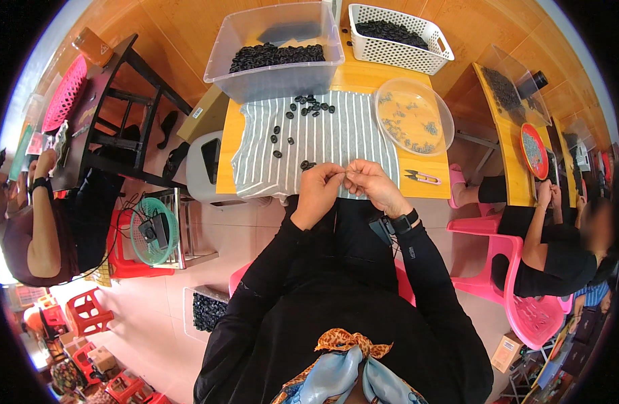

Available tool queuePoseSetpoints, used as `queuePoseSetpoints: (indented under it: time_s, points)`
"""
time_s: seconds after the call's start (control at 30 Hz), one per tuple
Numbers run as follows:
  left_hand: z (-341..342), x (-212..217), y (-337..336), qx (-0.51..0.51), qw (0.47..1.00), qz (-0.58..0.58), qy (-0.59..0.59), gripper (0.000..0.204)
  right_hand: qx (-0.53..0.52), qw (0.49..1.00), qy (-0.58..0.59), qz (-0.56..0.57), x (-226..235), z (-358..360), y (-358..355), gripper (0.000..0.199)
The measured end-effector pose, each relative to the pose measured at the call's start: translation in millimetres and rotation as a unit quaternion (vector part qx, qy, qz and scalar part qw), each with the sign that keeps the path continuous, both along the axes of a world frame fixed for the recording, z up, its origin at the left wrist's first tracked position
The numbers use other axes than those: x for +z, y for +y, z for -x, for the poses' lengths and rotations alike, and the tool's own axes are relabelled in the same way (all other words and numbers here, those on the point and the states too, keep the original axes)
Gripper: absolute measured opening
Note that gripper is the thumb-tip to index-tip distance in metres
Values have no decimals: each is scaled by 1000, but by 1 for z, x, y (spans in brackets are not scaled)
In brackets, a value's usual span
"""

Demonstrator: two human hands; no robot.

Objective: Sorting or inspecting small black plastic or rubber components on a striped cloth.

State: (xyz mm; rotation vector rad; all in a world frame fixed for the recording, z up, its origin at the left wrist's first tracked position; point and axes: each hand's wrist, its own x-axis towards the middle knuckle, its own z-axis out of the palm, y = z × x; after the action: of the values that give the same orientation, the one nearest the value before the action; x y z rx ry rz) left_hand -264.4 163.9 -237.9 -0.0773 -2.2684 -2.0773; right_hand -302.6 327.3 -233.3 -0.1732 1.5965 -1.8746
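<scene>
Left hand: the left hand is held at the near edge of the table, fingers curled and pinched together on something very small; what is pinched cannot be told.
Right hand: the right hand is brought close against the left, fingertips closed in a pinch on the same tiny item; a dark watch is worn on its wrist.
Small black parts: loose black rings are scattered on the cloth beyond the hands, a couple lying just beside the left fingers.
Striped cloth: a grey-and-white striped cloth is spread over the yellow table; both hands are held over its near hem.
Clear bin: a clear plastic bin, heaped with black parts, is set at the far edge of the cloth.
Round dish: a clear round dish holding small metal pieces is placed to the right of the cloth.
Snips: pink-handled thread snips are laid just right of the right hand.
White basket: a white lattice basket of black parts is set behind the dish.
</scene>
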Motion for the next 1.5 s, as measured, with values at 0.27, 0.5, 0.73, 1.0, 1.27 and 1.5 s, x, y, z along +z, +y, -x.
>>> queuePoseSetpoints:
  time_s: [0.27, 0.5, 0.73, 1.0, 1.27, 1.5]
  points:
    - [5, -1, 9, -11, 988, -96, -121, 8, -82, 991, 107, 0, -13, -10, -3, 10]
    - [5, -7, 17, 36, 989, -117, -79, 8, -112, 992, 58, 9, -6, -12, -2, 13]
    - [7, -10, 19, 36, 999, -16, -14, 10, -139, 980, 132, 44, -10, -13, -3, 9]
    - [10, -5, 18, 4, 986, -124, -112, 11, -179, 936, 297, -63, -14, -16, -5, 4]
    - [9, 1, 22, -17, 978, -156, -140, 11, -189, 908, 359, -101, -7, -17, -3, 1]
    - [7, -3, 22, -19, 977, -166, -134, 12, -200, 930, 305, -52, -13, -19, -4, 1]
